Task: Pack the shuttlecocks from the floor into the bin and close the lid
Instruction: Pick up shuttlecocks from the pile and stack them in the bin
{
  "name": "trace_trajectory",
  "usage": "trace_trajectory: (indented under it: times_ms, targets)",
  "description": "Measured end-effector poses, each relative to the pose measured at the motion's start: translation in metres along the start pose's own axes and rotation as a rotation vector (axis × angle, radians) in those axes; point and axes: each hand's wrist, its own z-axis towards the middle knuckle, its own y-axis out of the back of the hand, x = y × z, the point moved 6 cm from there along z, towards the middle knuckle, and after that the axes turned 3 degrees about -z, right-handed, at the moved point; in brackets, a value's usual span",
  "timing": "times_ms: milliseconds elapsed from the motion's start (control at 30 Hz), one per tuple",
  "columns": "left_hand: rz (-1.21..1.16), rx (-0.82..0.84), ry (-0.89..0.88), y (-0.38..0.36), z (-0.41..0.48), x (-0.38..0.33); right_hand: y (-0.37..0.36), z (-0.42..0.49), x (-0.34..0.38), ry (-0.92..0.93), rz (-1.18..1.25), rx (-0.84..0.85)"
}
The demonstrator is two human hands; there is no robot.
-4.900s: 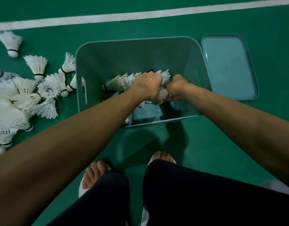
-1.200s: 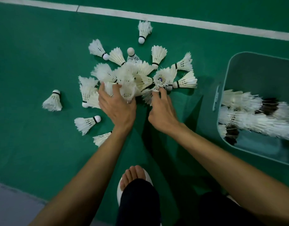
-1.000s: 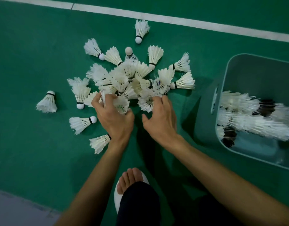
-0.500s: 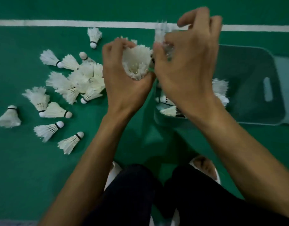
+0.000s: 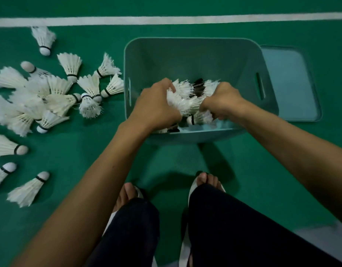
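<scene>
Left hand point(image 5: 156, 107): fingers curled, gripping the left side of a white feathered bunch point(image 5: 185, 102). Right hand point(image 5: 222, 101): fingers curled too, gripping the bunch's right side. Both hands are inside the bin point(image 5: 193, 54), below its rim and near the front wall. Feathers stick out past the knuckles; count not readable.

Bin: teal, open top, slot handles in the left and right walls. Under and around the hands, more shuttlecocks point(image 5: 200, 117) lie on the bottom. Dark patches among them; cannot tell what they are. A strip of bare bottom shows at front right. Fill looks low, with the walls mostly bare above it.

Lid point(image 5: 289, 83): flat on the floor point(image 5: 262, 170), just beside the bin's right wall, its left edge hidden behind that wall. Not on the bin.

Pile point(image 5: 50, 97): many shuttlecocks left of the bin, heaped and overlapping, the nearest almost at the left wall. Strays: one up by the white line point(image 5: 166, 20), a few lying singly at lower left. The pile runs off the left edge, so total unknown.

Feet point(image 5: 206, 180) in sandals, planted in front of the bin.

Progress, judged: partway. One load is about to be let go in the bin, and a fair number are already in. Left to do: the floor pile, probably several more two-handed loads, then the strays, then the lid brought over from the right and pressed on. Closing not begun.
</scene>
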Motion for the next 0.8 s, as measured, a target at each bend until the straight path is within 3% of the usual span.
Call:
trace_trajectory:
  times_ms: [233, 333, 400, 467, 533, 633, 700, 800]
  targets:
    - [-0.356, -0.064, 0.174, 0.01, 0.006, 0.019, -0.063, 0.028, 0.014, -0.113, 0.031, 0.43]
    - [-0.363, -0.033, 0.222, 0.009, 0.008, 0.02, -0.086, 0.021, 0.014, -0.224, 0.141, 0.662]
    - [-0.337, 0.002, 0.234, 0.006, 0.01, 0.019, -0.089, 0.02, 0.011, -0.237, 0.142, 0.723]
    - [-0.324, 0.027, 0.248, 0.004, 0.013, 0.019, -0.074, 0.025, 0.009, -0.158, 0.025, 0.655]
    - [-0.323, 0.053, 0.273, 0.001, 0.015, 0.019, -0.043, 0.034, 0.01, -0.012, -0.066, 0.424]
    - [-0.357, 0.124, 0.301, -0.009, 0.019, 0.013, 0.005, 0.023, 0.018, 0.273, 0.052, 0.194]
    - [-0.407, 0.197, 0.31, -0.018, 0.019, 0.005, 0.02, 0.005, 0.024, 0.486, 0.135, 0.196]
    - [-0.462, 0.272, 0.315, -0.029, 0.02, -0.001, 0.013, -0.003, 0.017, 0.555, 0.103, 0.3]
